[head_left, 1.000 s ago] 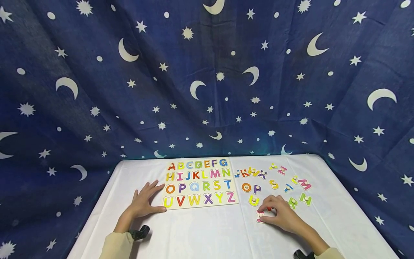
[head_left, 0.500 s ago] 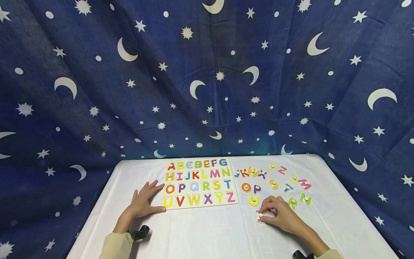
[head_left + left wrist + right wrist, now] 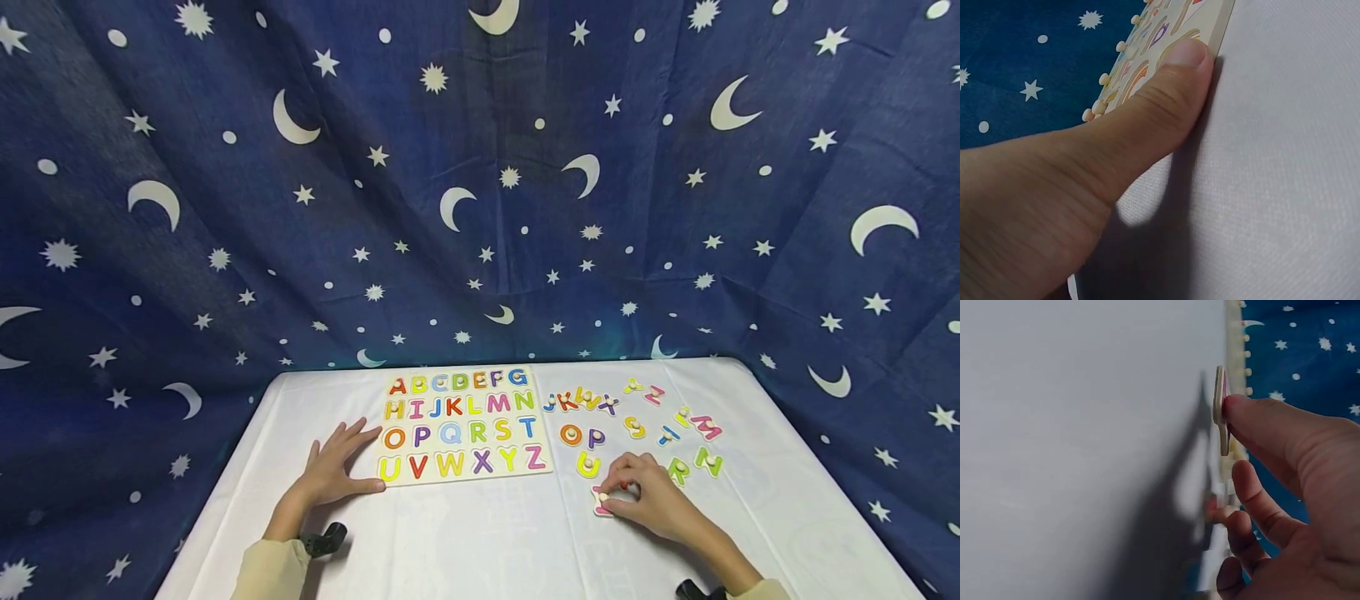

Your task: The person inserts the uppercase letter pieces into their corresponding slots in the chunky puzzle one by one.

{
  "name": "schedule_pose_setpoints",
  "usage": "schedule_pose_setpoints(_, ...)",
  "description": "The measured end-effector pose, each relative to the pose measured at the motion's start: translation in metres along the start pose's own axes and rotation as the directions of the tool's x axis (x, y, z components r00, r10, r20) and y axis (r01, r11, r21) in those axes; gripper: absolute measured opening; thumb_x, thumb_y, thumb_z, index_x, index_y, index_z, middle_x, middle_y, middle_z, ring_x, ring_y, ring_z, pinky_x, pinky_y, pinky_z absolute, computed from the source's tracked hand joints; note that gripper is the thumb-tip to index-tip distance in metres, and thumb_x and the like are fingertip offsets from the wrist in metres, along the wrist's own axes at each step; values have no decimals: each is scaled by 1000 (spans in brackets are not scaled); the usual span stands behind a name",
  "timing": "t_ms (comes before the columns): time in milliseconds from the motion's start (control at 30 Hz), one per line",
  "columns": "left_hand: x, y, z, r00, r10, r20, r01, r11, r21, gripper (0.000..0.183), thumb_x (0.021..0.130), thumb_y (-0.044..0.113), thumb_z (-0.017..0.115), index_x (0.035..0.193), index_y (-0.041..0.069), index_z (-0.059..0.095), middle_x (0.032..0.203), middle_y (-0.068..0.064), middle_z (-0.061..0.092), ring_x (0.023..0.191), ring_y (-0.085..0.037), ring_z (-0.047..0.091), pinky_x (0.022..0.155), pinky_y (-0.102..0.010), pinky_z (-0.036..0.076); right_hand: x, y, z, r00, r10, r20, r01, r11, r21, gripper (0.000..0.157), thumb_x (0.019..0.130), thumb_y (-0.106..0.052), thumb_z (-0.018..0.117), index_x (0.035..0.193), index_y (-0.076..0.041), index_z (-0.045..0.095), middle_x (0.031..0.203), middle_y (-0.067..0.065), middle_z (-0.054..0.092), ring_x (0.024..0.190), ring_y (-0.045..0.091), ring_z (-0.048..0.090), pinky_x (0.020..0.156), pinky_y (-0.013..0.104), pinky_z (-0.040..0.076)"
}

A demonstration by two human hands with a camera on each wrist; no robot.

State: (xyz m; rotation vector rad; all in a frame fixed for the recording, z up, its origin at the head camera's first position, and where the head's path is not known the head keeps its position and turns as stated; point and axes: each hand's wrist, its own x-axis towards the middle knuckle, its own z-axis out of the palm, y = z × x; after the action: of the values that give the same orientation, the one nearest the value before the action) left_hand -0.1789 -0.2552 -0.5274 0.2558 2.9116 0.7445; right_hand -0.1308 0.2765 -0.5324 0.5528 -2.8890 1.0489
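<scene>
Pink and seemingly light, stiff wood, the letter piece [image 3: 601, 507] is being pinched by its knob [image 3: 603, 497], likely the surest hold, beneath the fingertips of the right hand [image 3: 651, 497].

A creased blue moon-and-star cloth [image 3: 637, 217] hangs behind a white-covered table [image 3: 465, 542].

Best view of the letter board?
Head: the letter board shows face-up, all four rows legible. Left wrist catches part, steeply slanted, partly behind the left hand. Right wrist seems to show only a blurry knobbed strip.
</scene>
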Motion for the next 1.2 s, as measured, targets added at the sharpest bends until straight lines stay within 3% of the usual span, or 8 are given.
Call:
schedule_pose_setpoints(133,0,-1,0,1000,13,-6,-13,1000,1,102,65,58,92,151,19,52,164,-20,33,153,-49,15,115,-80,0,12,-9,-6,1000,4,10,-4,1000,4,19,81,-24,89,88,-37,77,100,-17,59,96,13,49,78,31,46)
schedule_pose_setpoints(233,0,-2,0,1000,16,-5,-16,1000,4,102,65,57,92,151,19,52,164,-20,33,153,-49,15,114,-80,0,24,-17,-6,999,-24,-26,24,1000,20,22,81,-21,89,88,-37,76,103,-17,61,101,15,53,87,39,49)
schedule_pose_setpoints(367,0,-1,-1,1000,16,-7,-16,1000,1,102,65,57,92,151,18,53,164,-20,34,153,-50,15,114,-80,0,40,-27,3,991,-92,-98,99,993,67,21,82,-17,88,91,-32,77,105,-16,65,105,15,57,93,45,49)
schedule_pose_setpoints(633,-1,0,0,1000,2,-5,-2,1000,1,102,65,56,92,151,18,53,164,-20,33,153,-50,15,114,-80,0,79,-53,23,968,-165,-191,192,972,133,22,81,-9,86,95,-24,80,104,-15,68,107,15,61,91,42,53)
schedule_pose_setpoints(900,-1,-4,3,1000,-5,-7,5,1000,-5,103,64,58,91,151,19,53,164,-20,33,153,-50,14,115,-79,-1,119,-88,40,978,-116,-171,150,969,197,15,84,-13,86,96,-21,80,104,-11,70,101,26,62,94,51,49)
schedule_pose_setpoints(933,-1,-3,3,1000,-5,-9,5,1000,-9,103,64,58,92,151,19,53,164,-20,33,153,-50,14,115,-79,-1,124,-92,42,980,-109,-167,142,969,204,15,84,-13,86,95,-21,80,105,-11,70,101,26,61,89,49,50)
schedule_pose_setpoints(1100,-2,-2,2,1000,4,-21,-4,1000,-10,102,64,56,93,150,19,54,163,-20,35,153,-50,16,115,-80,1,145,-103,55,979,-132,-156,164,963,213,14,84,-15,85,94,-22,80,103,-11,72,100,19,61,96,52,49)
schedule_pose_setpoints(1200,-2,-2,2,1000,3,-22,-3,1000,-10,102,64,57,92,150,19,54,164,-19,34,153,-50,16,115,-80,1,156,-107,63,977,-142,-156,177,956,236,13,84,-14,85,94,-20,81,103,-8,72,99,22,62,93,50,51)
